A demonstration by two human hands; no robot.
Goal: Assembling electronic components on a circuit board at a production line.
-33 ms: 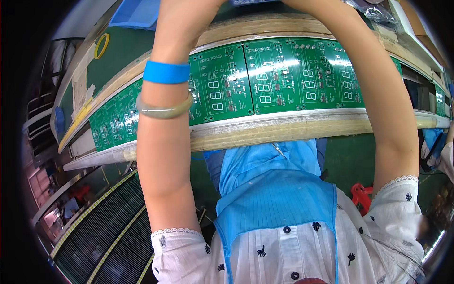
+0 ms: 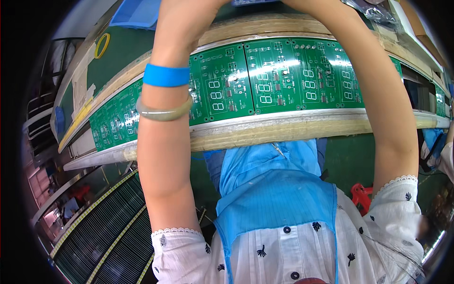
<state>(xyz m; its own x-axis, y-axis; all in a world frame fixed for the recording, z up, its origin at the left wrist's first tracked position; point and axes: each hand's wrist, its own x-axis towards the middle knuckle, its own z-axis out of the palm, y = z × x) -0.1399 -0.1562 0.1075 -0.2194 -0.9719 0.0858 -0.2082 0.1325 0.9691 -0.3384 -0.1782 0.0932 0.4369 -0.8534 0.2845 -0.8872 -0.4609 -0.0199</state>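
Both my arms reach over a row of green circuit boards [image 2: 229, 87] to the top edge of the view. Only the back and wrist of my left hand [image 2: 191, 14] show; its fingers are cut off by the edge. A blue band and a stone-coloured bangle [image 2: 165, 113] circle that forearm. Of my right hand [image 2: 307, 4] just the wrist end appears, with its fingers out of sight. Between the two wrists, part of a blue bin [image 2: 253, 2] is nearest to both hands. Whatever either hand holds is hidden. The boards carry white outlined digit shapes and small components.
Wood-edged rails [image 2: 283, 125] border the boards. A blue tray [image 2: 135, 14] and a yellow tape roll [image 2: 101, 46] are at far left. Clear plastic bags [image 2: 376, 13] lie far right. Black slotted racks [image 2: 104, 227] stand lower left; a red stool [image 2: 361, 196] is lower right.
My left forearm, with its band and bangle, has shifted very slightly toward me. The boards have not visibly moved.
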